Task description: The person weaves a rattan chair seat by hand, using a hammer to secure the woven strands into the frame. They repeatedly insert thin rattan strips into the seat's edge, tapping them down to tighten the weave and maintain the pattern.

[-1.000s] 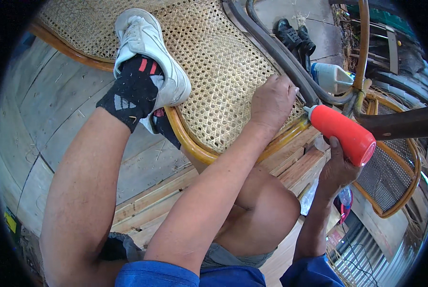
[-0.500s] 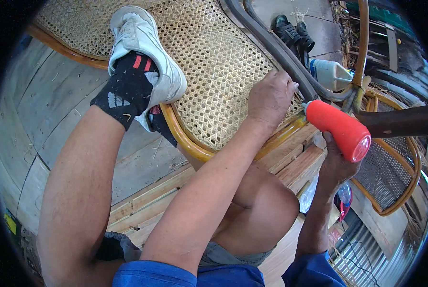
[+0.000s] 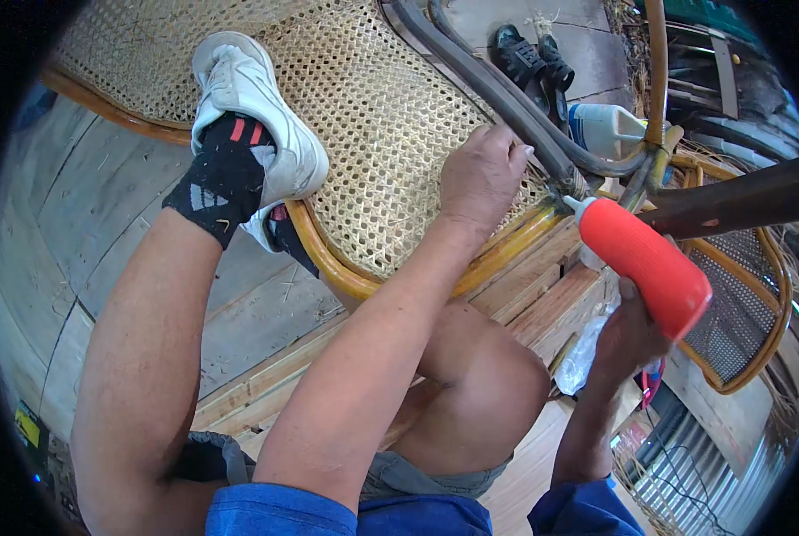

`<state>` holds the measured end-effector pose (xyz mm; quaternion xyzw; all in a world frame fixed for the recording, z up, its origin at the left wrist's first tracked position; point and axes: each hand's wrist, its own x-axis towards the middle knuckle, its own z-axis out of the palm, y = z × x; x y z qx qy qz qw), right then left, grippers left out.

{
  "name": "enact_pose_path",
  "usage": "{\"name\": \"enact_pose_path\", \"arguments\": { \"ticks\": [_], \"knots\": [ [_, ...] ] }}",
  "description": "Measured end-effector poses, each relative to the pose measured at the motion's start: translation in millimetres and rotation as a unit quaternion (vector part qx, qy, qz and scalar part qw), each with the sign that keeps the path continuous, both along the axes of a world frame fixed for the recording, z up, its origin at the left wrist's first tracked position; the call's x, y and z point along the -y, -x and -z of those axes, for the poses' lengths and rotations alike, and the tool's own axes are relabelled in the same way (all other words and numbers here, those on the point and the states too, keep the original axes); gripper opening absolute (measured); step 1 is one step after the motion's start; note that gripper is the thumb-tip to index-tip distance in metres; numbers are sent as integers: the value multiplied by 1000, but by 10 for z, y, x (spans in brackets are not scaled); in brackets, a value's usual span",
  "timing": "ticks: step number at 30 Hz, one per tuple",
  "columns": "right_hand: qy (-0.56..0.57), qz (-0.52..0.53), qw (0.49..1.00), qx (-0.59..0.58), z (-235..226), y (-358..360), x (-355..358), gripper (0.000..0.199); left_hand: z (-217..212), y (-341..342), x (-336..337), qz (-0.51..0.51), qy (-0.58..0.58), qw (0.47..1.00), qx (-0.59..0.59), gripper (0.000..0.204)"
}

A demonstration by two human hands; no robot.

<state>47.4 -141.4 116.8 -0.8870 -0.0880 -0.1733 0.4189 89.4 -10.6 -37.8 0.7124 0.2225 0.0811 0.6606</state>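
Note:
My right hand is wrapped round a red squeeze bottle with a pale pointed nozzle. The bottle lies tilted, its nozzle tip at the corner joint where the dark frame rail meets the yellow-brown rattan edge; whether it touches cannot be made out. On the woven cane seat, next to that rail, rests my left hand with its fingers curled in. Its palm side is hidden, so anything held there does not show. A thin dark line runs along the rail beside my left fingers.
My foot in a white shoe rests on the cane panel. Behind the rail are dark sandals and a white plastic jug. Wooden planks lie under the seat edge. Another rattan piece with mesh stands at right.
The view has shifted slightly. The red bottle has tipped a little and its base has moved right and down, so more of the nozzle shows. My left hand keeps its place on the seat.

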Motion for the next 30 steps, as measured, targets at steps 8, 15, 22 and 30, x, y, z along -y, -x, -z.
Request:
{"name": "enact_pose_path", "arguments": {
  "ticks": [8,15,22,30],
  "knots": [
    [93,-28,995,4,247,-94,-37,49,-25,-3,-26,17,14,1000,-21,23],
    [110,-8,994,-14,282,-121,9,46,-16,9,-18,7,16,1000,-4,20],
    [147,25,988,-45,244,-182,2,50,13,8,-13,15,12,1000,-3,22],
    [178,-69,980,-58,150,-374,10,56,37,3,8,2,-2,1000,13,23]
  ]
}}
